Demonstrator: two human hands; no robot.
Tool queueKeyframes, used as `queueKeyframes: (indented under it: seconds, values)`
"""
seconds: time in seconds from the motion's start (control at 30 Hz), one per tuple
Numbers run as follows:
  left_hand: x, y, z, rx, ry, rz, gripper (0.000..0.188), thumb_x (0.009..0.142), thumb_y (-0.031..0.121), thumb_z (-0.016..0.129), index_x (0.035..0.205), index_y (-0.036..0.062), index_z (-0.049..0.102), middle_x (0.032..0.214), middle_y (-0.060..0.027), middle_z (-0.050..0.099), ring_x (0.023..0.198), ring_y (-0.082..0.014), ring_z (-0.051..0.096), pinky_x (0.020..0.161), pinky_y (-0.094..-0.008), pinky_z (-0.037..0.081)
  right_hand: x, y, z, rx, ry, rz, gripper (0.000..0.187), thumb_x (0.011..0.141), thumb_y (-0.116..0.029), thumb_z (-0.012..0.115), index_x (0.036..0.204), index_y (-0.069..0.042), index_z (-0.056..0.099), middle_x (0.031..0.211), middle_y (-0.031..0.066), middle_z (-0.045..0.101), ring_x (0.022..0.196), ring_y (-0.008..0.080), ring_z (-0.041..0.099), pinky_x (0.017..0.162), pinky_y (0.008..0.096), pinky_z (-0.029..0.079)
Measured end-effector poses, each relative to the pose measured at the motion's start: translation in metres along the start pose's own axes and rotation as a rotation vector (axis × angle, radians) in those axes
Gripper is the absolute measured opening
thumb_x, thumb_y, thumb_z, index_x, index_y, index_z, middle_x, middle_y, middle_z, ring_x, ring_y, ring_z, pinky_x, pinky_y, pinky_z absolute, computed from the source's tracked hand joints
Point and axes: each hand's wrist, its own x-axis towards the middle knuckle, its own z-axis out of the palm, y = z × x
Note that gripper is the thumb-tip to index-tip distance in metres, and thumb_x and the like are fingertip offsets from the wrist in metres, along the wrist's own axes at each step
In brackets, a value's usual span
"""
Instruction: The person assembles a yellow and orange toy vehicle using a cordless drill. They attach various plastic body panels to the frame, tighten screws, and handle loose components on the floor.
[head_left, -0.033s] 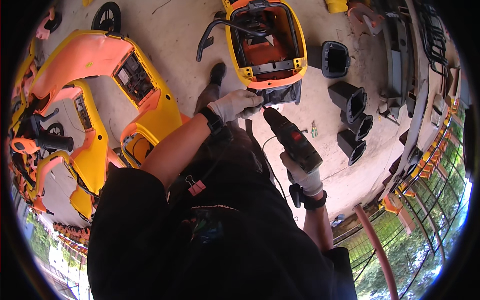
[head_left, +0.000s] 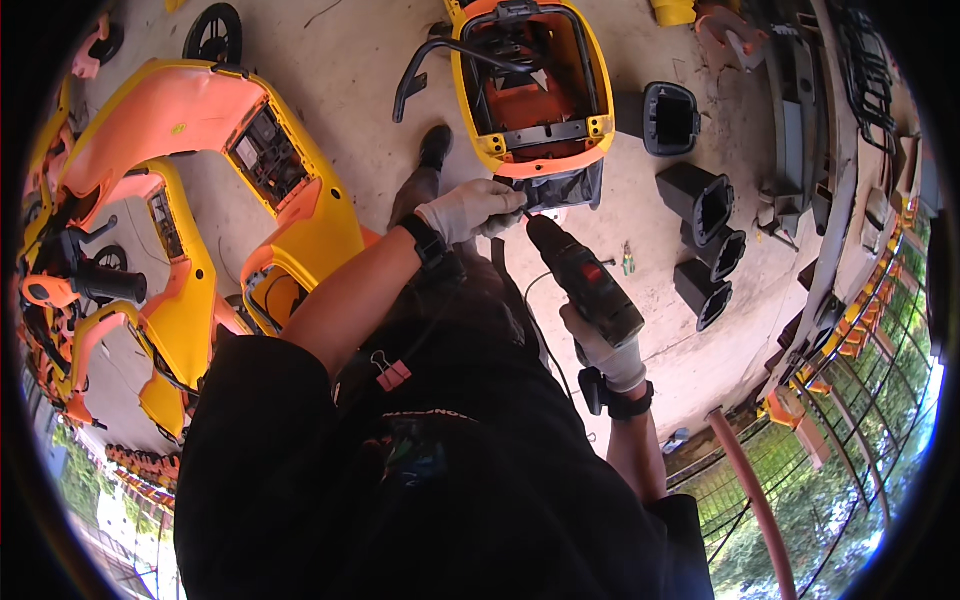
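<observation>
My right hand (head_left: 609, 352), in a pale glove, is wrapped round the grip of a dark cordless drill (head_left: 583, 278) with a red patch. The drill tilts up and left, its bit pointing at my other hand. My left hand (head_left: 472, 208), also gloved, is pinched at the bit's tip; what its fingers hold, if anything, is too small to make out. Just beyond both hands stands a yellow and orange scooter body (head_left: 606, 90), open on top, with a black frame inside. A dark box-like part (head_left: 560, 188) sits under its near end, close to my left fingertips.
Several black hollow plastic housings (head_left: 670, 120) lie on the concrete floor to the right. More yellow scooter bodies (head_left: 190, 310) crowd the left side. A small green-handled tool (head_left: 628, 258) lies right of the drill. A bent black tube (head_left: 440, 50) juts over the scooter body. A wire fence (head_left: 850, 440) runs at lower right.
</observation>
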Motion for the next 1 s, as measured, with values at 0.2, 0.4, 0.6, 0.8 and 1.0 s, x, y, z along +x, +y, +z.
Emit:
queueKeyframes:
  seconds: [0.2, 0.4, 0.6, 0.8, 1.0]
  values:
    - [0.000, -0.001, 0.000, 0.008, 0.041, -0.052, 0.026, 0.102, 0.025, 0.054, 0.086, 0.0042, 0.058, 0.067, 0.0006, 0.049, 0.051, -0.0066, 0.039, 0.045, -0.0201, 0.030, 0.010, -0.017, -0.004, -0.146, -0.056, -0.081, 0.030, 0.077, -0.009, 0.074, 0.104, -0.003, 0.063, 0.081, 0.0112, 0.067, 0.070, 0.0235, 0.065, 0.066, 0.0328, 0.052]
    - [0.001, -0.006, -0.008, 0.049, -0.003, -0.043, 0.025, 0.101, 0.026, 0.055, 0.088, 0.0042, 0.060, 0.068, 0.0003, 0.052, 0.052, -0.0062, 0.040, 0.046, -0.0201, 0.031, 0.019, -0.035, -0.007, -0.211, -0.098, -0.062, 0.022, 0.080, -0.006, 0.070, 0.099, -0.001, 0.061, 0.078, 0.0065, 0.064, 0.066, 0.0159, 0.057, 0.063, 0.0302, 0.049]
    - [-0.002, -0.002, -0.009, 0.052, 0.000, -0.010, 0.024, 0.100, 0.025, 0.057, 0.088, 0.0041, 0.060, 0.070, 0.0001, 0.052, 0.054, -0.0066, 0.041, 0.048, -0.0201, 0.033, 0.021, -0.032, -0.008, -0.256, -0.114, -0.083, 0.026, 0.077, -0.009, 0.073, 0.100, -0.003, 0.062, 0.084, 0.0125, 0.066, 0.071, 0.0266, 0.064, 0.063, 0.0324, 0.051]
    - [0.003, -0.003, -0.011, -0.032, -0.003, -0.011, 0.025, 0.100, 0.025, 0.058, 0.088, 0.0041, 0.060, 0.071, 0.0001, 0.053, 0.055, -0.0065, 0.042, 0.048, -0.0198, 0.034, 0.013, -0.004, 0.001, -0.072, -0.069, -0.028, 0.027, 0.076, -0.008, 0.075, 0.099, -0.001, 0.062, 0.083, 0.0137, 0.067, 0.071, 0.0282, 0.066, 0.063, 0.0336, 0.051]
    - [0.012, -0.015, -0.012, -0.285, 0.091, 0.021, 0.025, 0.099, 0.026, 0.060, 0.086, 0.0044, 0.061, 0.075, 0.0000, 0.057, 0.056, -0.0059, 0.048, 0.047, -0.0186, 0.039, 0.027, -0.014, 0.013, -0.198, -0.045, -0.114, 0.031, 0.078, -0.011, 0.073, 0.105, -0.003, 0.061, 0.082, 0.0165, 0.066, 0.075, 0.0347, 0.065, 0.065, 0.0368, 0.051]
